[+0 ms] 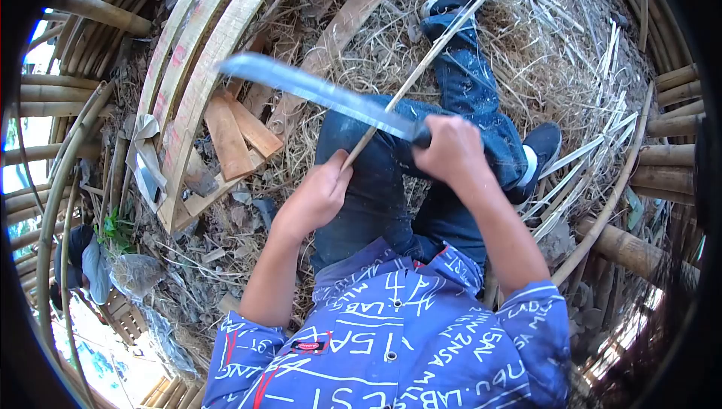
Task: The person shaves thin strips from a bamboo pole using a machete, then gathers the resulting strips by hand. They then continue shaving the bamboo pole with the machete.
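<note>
Left grip (316, 198) pinches the strip (429, 63): likely light, whippy, sharp-edged, best held near the cut. Right grip (451, 153) clenches the knife (316, 89), its heavy blade crossing just beyond the pinch.

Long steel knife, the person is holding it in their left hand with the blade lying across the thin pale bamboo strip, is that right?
Not quite. The head view shows the long steel knife held in the right hand, not the left. Its blade does lie across the thin pale bamboo strip, which the left hand grips.
</note>
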Demonstrator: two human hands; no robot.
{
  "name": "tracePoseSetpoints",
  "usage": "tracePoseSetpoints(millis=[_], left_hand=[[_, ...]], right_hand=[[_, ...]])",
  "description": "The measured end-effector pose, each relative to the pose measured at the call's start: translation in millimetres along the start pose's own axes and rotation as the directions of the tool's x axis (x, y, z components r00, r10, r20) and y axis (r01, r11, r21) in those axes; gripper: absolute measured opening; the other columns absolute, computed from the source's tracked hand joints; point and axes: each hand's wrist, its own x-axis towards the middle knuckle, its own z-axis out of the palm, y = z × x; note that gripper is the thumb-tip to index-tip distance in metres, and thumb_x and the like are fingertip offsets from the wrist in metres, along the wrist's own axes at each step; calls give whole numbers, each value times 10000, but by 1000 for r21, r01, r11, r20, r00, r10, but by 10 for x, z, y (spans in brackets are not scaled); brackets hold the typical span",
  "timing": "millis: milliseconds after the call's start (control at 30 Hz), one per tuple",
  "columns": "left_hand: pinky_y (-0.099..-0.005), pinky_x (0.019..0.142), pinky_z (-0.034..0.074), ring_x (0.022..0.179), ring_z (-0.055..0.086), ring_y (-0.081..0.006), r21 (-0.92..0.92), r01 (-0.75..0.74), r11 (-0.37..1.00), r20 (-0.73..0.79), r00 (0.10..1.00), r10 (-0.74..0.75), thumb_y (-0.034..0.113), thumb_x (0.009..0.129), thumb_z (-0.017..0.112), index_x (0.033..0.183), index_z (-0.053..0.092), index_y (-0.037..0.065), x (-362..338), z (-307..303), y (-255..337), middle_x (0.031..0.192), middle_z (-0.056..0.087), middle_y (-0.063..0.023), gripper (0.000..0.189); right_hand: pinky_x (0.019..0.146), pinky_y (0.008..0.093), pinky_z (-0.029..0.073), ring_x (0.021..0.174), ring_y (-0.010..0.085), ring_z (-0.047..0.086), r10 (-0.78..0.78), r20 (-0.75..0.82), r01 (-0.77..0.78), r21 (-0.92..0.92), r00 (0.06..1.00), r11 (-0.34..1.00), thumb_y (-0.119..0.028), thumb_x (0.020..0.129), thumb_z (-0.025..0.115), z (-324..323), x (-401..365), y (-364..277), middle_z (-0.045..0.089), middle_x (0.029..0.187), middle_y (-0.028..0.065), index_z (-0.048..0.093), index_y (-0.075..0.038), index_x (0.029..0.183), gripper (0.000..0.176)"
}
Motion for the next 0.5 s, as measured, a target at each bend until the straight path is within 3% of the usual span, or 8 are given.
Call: tracePoseSetpoints(millis=[67,100,167,233,300,367,433,500], left_hand=[[-461,641,407,707,519,-450,-8,45,999,32,998,-45,176,979,460,962,436,-7,-115,-86,75,739,505,-285,186],[-461,641,407,707,519,-450,-10,-4,1000,7,1000,4,176,979,460,962,436,-7,36,25,0,739,505,-285,186],[-458,638,405,716,496,-470,29,-32,999,-9,999,32,157,974,452,954,428,-8,24,32,7,722,493,-276,168],[-457,636,403,721,485,-480,35,-76,996,-11,997,76,148,972,447,951,424,-8,87,78,38,714,487,-271,159],[-461,646,406,752,499,-482,31,-57,998,-24,998,58,146,972,446,956,429,-9,85,106,38,744,503,-285,157],[-462,654,406,765,495,-483,24,-53,998,-31,998,54,141,970,445,954,432,-10,98,133,22,756,505,-289,152],[-462,649,407,757,493,-487,14,-90,996,-68,994,90,137,967,449,945,431,-9,76,160,-39,742,501,-283,149],[-461,645,407,752,492,-489,34,-59,998,-63,996,61,136,966,451,938,430,-9,33,112,-43,736,500,-278,150]], right_hand=[[774,459,540,804,373,678,121,-58,-121,5,991,993,-266,719,664,-35,116,175,684,819,210,694,-42,805,242],[770,457,539,814,376,674,198,-77,-194,62,977,979,-261,733,656,-122,249,401,684,825,206,690,-35,811,241],[767,457,538,808,378,673,150,-99,-154,-34,984,987,-263,747,649,-112,228,566,685,820,209,691,-27,808,247],[758,465,537,798,389,670,149,-124,-151,-11,981,988,-259,750,648,-221,147,450,680,808,216,682,-14,789,251],[762,471,534,789,399,666,155,-101,-144,111,983,983,-259,738,655,-193,58,284,668,786,238,668,-6,769,255],[757,473,533,785,404,664,52,-95,-30,213,994,977,-263,718,668,-65,-29,102,664,780,243,667,-11,764,256],[752,471,536,780,402,664,-51,20,48,114,998,992,-265,699,678,29,-72,-20,666,781,235,664,-19,757,253],[742,466,539,783,390,669,-39,6,39,18,999,999,-262,694,678,74,3,54,673,792,222,676,-42,768,232]])
